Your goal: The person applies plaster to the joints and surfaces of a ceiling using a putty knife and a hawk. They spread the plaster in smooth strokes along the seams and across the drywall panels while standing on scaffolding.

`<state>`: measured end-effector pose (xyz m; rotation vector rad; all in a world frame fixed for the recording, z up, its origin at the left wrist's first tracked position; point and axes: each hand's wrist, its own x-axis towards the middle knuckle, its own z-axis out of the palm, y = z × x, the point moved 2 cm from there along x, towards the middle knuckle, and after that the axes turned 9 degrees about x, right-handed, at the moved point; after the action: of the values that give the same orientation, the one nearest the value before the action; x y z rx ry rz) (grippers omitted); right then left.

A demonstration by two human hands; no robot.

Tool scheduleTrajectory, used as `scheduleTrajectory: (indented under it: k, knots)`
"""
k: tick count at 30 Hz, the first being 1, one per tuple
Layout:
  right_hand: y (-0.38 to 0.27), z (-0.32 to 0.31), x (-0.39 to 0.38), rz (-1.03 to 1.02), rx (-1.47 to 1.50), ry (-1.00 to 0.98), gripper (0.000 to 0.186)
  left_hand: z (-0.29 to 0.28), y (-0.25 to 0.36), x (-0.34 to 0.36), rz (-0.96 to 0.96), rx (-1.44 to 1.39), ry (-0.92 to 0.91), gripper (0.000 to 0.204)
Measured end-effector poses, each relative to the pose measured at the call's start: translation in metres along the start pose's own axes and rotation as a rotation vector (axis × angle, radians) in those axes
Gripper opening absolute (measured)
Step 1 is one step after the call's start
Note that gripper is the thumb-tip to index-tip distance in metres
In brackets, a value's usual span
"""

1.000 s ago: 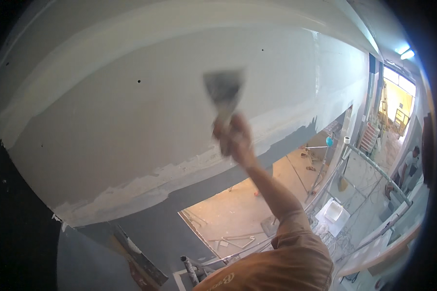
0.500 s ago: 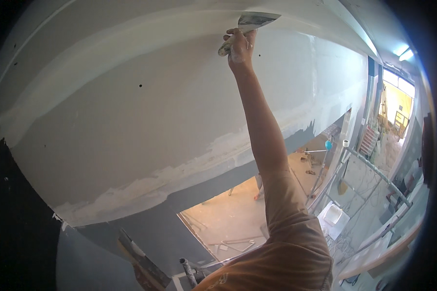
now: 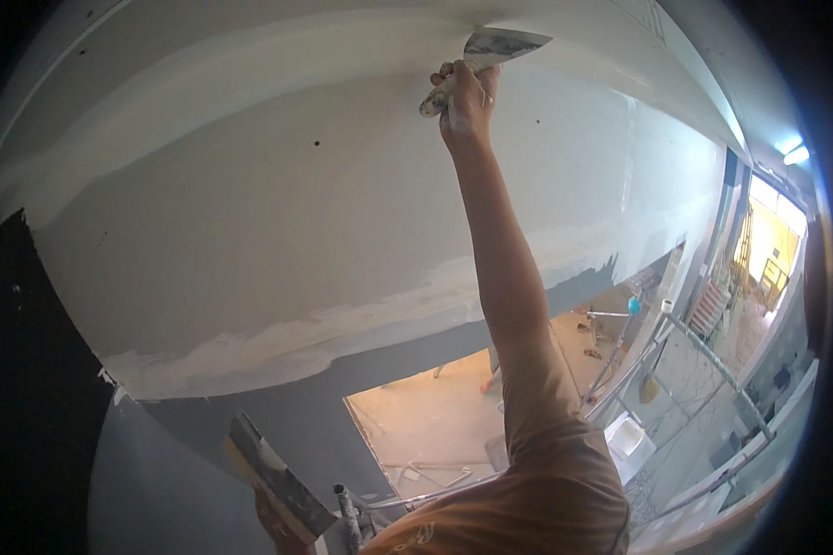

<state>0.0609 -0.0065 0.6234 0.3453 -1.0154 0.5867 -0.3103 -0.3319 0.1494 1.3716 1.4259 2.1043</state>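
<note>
My right hand [image 3: 470, 104] is raised high at the top middle, its fingers wrapped round the handle of a putty knife [image 3: 504, 44]. The broad metal blade is smeared with filler and lies at or close to the pale wallboard [image 3: 342, 203]; whether it touches, I cannot tell. White filler also marks the hand and the handle. At the lower left my left hand [image 3: 273, 520], partly seen, grips a long, wide filling blade [image 3: 282, 476] with a tan back and some white filler on its face.
A rough white filler band [image 3: 278, 356] runs along the board's lower edge, above a grey strip and an opening [image 3: 435, 421] to a lit room. Metal scaffold tubes [image 3: 717, 350] stand at the right; another pipe end [image 3: 347, 513] rises near my left hand. A lamp [image 3: 796, 154] glows upper right.
The view has shifted slightly. In the picture, my right hand and the putty knife sit a little farther right and lower. More of my left hand and its blade now shows.
</note>
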Motion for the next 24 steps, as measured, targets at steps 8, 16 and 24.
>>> scheduleTrajectory:
  k: [8, 16, 24]
  knots:
    - [0.038, 0.067, -0.033, -0.054, 0.051, -0.026, 0.033, -0.025, -0.016, -0.02, -0.333, -0.352, 0.101, 0.05]
    - [0.087, 0.126, -0.045, -0.205, -0.028, -0.077, 0.071, -0.042, 0.005, -0.034, -0.415, -0.394, 0.221, 0.059]
    - [0.064, 0.126, -0.081, -0.144, -0.094, 0.009, 0.068, -0.057, -0.011, -0.005, 0.327, 0.731, 0.139, 0.062]
